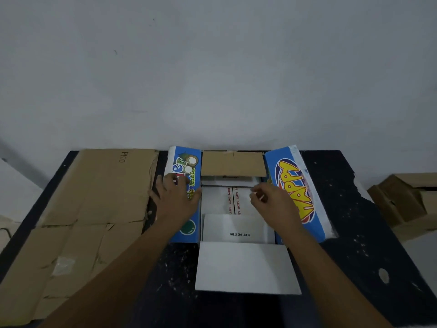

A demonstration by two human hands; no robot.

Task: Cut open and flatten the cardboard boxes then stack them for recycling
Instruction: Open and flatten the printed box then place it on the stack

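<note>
Nearest the front edge of the dark worktop [354, 233], the box's white near flap [246, 268] lies folded out flat toward the person, with bare dark surface showing on either side of it between the two forearms. Beyond it stands the opened blue printed box [238, 204], in the middle of the worktop and reaching to its back edge. A white inner flap [236, 228] with a printed code lies down inside the box.

The left hand [176, 200] rests with spread, fairly straight fingers on the box's left blue flap [186, 185], pressing on it. The right hand [272, 201] hovers over the box's opening beside the right blue flap [298, 192], its fingers loosely curled; whether they pinch anything cannot be told. The two hands are apart, with the opening between them.

A brown far flap [233, 163] stands at the back edge by the grey wall [212, 67].

Flattened brown cardboard [82, 221] covers the worktop's left side, its right edge just beside the box. The right side is bare up to a ragged right edge, beyond which sit more brown boxes [406, 202].
</note>
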